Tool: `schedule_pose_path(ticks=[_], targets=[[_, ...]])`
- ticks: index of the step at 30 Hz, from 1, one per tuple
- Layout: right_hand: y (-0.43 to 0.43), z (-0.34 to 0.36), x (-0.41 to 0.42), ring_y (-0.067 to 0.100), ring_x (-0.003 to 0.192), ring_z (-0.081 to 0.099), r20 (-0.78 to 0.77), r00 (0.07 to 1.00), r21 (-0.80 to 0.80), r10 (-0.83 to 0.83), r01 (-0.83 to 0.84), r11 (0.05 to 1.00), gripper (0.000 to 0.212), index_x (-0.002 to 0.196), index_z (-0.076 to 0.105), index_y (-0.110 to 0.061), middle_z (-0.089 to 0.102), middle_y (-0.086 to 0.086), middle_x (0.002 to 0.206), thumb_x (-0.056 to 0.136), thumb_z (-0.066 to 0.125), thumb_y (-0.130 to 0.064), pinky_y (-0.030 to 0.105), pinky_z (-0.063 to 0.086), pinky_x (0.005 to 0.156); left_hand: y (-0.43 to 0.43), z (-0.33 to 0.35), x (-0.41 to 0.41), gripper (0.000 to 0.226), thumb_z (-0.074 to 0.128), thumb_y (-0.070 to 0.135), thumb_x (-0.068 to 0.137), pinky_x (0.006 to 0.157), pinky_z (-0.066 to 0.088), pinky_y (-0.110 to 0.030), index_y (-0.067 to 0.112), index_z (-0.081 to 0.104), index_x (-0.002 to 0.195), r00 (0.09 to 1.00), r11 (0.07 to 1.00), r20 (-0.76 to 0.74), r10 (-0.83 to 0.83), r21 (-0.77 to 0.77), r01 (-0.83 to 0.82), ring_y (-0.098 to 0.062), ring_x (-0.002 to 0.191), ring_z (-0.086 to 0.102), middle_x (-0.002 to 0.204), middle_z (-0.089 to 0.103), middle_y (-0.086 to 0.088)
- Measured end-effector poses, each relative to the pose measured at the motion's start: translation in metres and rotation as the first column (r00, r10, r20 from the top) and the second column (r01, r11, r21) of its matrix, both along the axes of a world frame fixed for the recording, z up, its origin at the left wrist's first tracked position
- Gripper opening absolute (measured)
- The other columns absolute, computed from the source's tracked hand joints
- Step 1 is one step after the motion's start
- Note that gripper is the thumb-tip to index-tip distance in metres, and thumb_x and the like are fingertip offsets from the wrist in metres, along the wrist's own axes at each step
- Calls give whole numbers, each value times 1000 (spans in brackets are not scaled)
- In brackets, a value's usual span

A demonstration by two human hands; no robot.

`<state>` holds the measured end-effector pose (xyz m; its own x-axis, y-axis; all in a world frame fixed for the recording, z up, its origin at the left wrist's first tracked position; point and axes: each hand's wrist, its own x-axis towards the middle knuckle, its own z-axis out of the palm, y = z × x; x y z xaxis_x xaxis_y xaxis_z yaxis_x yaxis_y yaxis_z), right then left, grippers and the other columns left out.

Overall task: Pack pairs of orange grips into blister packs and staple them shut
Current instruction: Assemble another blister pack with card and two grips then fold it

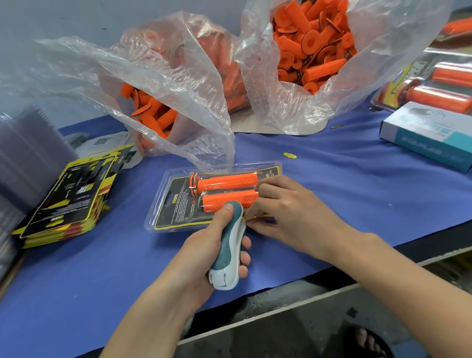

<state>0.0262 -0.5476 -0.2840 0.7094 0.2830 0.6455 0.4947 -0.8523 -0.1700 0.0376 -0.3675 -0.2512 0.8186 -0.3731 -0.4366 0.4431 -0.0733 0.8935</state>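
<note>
Far out at nine o'clock from the blister pack, a blurred stack of clear shells stood on the blue counter. A pile of yellow-and-black cards lay beside it. At eleven o'clock an open plastic bag held loose orange grips.

The blister pack lay flat mid-counter with two orange grips side by side inside it, just above both hands. The left hand came in from six o'clock and gripped a teal-and-white stapler. Its thumb pressed on top and its fingers were curled round the underside. The stapler's nose sat at the pack's near edge, over the lower grip.

The right hand, at four o'clock of the pack, had its fingers bent together. They pinched the pack's near edge right beside the stapler's nose, and the knuckles rested over the grips' right ends.

At one o'clock a second, fuller bag gaped open. At three o'clock lay a box of staples, with filled packs behind it.
</note>
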Motion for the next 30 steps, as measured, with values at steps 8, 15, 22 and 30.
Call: schedule_pose_path(ticks=[8, 15, 22, 30], targets=[[-4, 1, -17, 22, 116, 53, -33, 998, 54, -55, 56, 997, 31, 110, 67, -16, 61, 4, 117, 85, 72, -33, 32, 43, 102, 6, 1, -1, 50, 60, 52, 90, 44, 47, -27, 5, 68, 104, 999, 997, -49, -14, -79, 10, -20, 54, 55, 76, 61, -11], [40, 9, -47, 9, 83, 71, -525, 825, 844, 207, 537, 0, 26, 108, 50, -26, 62, -4, 104, 93, 59, -45, 21, 53, 76, 14, 0, 2, 44, 57, 53, 90, 42, 45, -26, 13, 65, 107, 997, 983, -61, -49, -178, 37, -18, 53, 50, 77, 58, -9], [72, 25, -29, 17, 54, 43, -349, 620, 755, 703, 630, -181, 38, 98, 58, -11, 41, 1, 61, 90, 63, -48, 30, 40, 51, 4, -2, -1, 46, 56, 53, 91, 44, 44, -27, 8, 66, 95, 999, 989, 3, -37, -144, 37, -20, 51, 49, 70, 55, -9], [78, 22, -13, 18, 36, 31, -522, 551, 660, 651, 744, -101, 46, 70, 54, -15, 36, 3, 44, 81, 67, -57, 19, 29, 39, -1, -4, -6, 55, 55, 62, 87, 47, 45, -28, 12, 67, 68, 997, 998, 43, -67, -10, 67, -25, 47, 50, 62, 55, -15]])
